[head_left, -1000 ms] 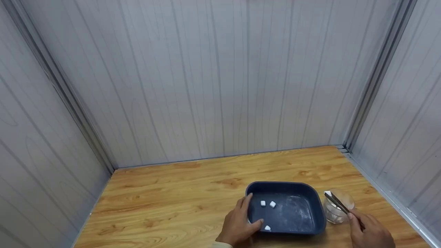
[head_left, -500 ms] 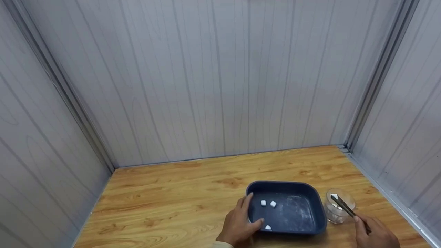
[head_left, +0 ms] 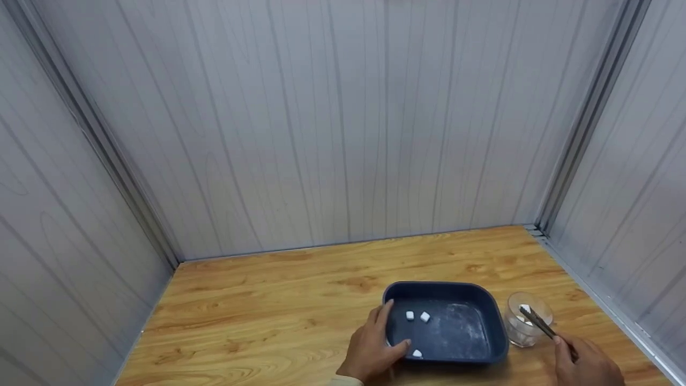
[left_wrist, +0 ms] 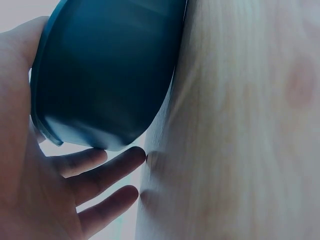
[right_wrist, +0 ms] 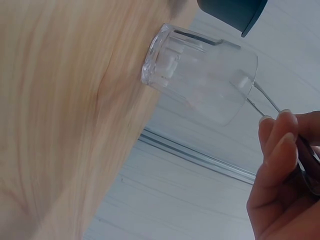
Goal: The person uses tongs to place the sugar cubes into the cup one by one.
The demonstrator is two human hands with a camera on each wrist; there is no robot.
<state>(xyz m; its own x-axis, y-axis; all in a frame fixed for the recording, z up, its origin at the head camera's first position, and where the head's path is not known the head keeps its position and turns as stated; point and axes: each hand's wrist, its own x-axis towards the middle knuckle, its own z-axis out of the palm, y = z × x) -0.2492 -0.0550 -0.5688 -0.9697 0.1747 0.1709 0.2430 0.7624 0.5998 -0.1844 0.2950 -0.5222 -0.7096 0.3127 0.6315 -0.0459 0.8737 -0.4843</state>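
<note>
In the head view a dark blue rectangular baking dish (head_left: 447,287) sits on the wooden table, with several small white cubes (head_left: 425,317) in its left part. My left hand (head_left: 370,343) holds the dish's left end, the thumb over its near left corner. The left wrist view has my other fingers against the outer wall (left_wrist: 115,75) and down at the table. Right of the dish stands a clear glass (right_wrist: 200,75). My right hand (head_left: 587,362) pinches slim metal tongs (head_left: 538,321), whose tips are within the glass mouth at a white cube (head_left: 524,308).
The wood-grained table (head_left: 257,305) runs back to a pale panelled wall (head_left: 300,134). Another panelled wall (head_left: 632,214) rises along the right side, near the glass and my right hand. White pieces lie lower in the glass.
The tongs with their white cube have moved right and from the glass's left rim into its mouth. My right hand has shifted slightly right; my left hand and the dish stay in place.
</note>
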